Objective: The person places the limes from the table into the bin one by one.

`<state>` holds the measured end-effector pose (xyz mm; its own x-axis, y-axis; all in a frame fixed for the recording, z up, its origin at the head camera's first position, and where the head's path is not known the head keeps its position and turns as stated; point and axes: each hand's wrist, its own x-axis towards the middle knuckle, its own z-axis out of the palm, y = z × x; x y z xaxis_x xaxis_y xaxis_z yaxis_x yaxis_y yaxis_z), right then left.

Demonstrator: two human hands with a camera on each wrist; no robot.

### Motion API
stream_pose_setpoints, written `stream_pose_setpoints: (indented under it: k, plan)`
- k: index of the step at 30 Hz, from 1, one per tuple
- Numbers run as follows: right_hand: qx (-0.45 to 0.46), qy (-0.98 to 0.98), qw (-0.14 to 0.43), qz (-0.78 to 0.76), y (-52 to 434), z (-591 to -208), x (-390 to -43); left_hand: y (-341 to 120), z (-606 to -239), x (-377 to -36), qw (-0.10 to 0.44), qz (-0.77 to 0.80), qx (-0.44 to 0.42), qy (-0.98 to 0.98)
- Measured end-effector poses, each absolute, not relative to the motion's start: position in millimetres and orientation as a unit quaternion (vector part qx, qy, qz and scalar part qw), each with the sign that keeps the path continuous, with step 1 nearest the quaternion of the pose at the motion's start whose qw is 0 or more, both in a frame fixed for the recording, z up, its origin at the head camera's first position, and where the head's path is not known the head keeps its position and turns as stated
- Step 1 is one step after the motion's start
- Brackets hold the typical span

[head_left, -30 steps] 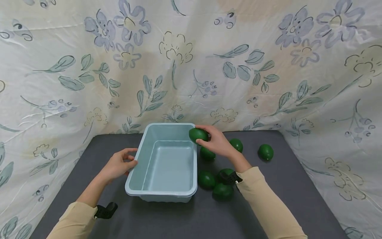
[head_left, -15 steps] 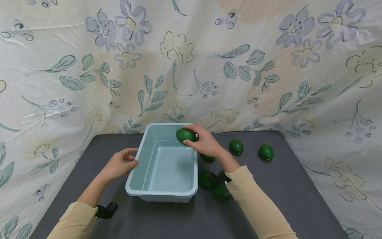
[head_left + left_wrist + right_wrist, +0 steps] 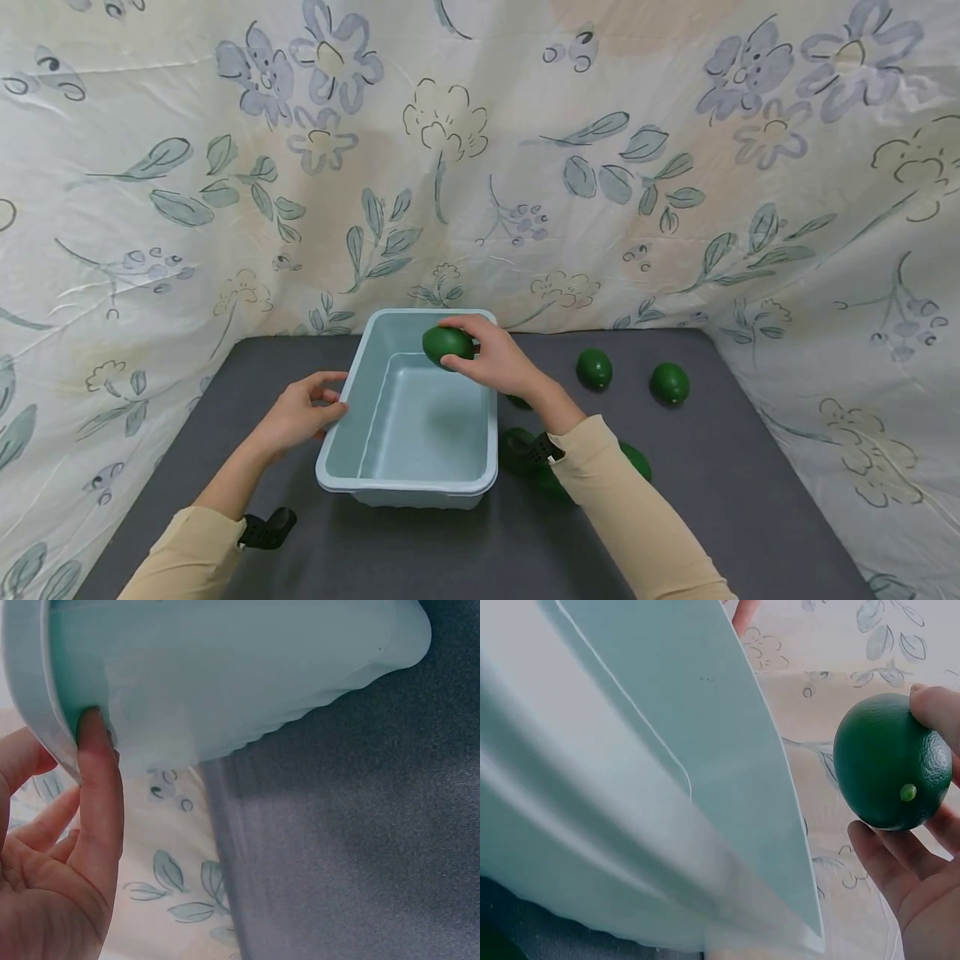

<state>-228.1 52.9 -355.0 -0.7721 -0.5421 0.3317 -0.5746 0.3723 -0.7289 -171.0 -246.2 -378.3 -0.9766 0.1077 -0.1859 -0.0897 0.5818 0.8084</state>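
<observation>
A pale blue plastic bin (image 3: 408,483) stands on the dark grey table. My right hand (image 3: 501,360) holds a dark green avocado (image 3: 442,345) above the far part of the bin, fingers and thumb curled round one end. In the right wrist view, the avocado (image 3: 881,765) shows a small light green stem nub. At the bin's left rim, my left hand (image 3: 298,410) pinches the edge. The left wrist view shows its thumb and fingers (image 3: 97,802) on either side of that rim (image 3: 45,697). No avocado shows on the visible bin floor.
To the right of the bin lie more avocados: one at the back (image 3: 594,369), another farther right (image 3: 669,383). Others near the bin (image 3: 516,451) are partly hidden by the right forearm and sleeve (image 3: 637,508). A floral cloth (image 3: 480,183) hangs behind the table (image 3: 750,500).
My right hand has carried the avocado leftward, from the bin's right rim to over its inside. The left hand has stayed at the left rim.
</observation>
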Motion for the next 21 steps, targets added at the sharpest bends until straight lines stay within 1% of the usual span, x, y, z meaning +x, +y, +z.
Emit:
stream_pose_setpoints:
  k: [11, 21]
  plan:
    - [0.349, -0.828, 0.01, 0.439, 39, -357, -228, -245, -378, -172, 0.107, 0.449, -0.003, 0.887]
    - [0.35, -0.829, -0.024, 0.435, 46, -353, -228, -247, -379, -171, 0.11, 0.454, 0.001, 0.884]
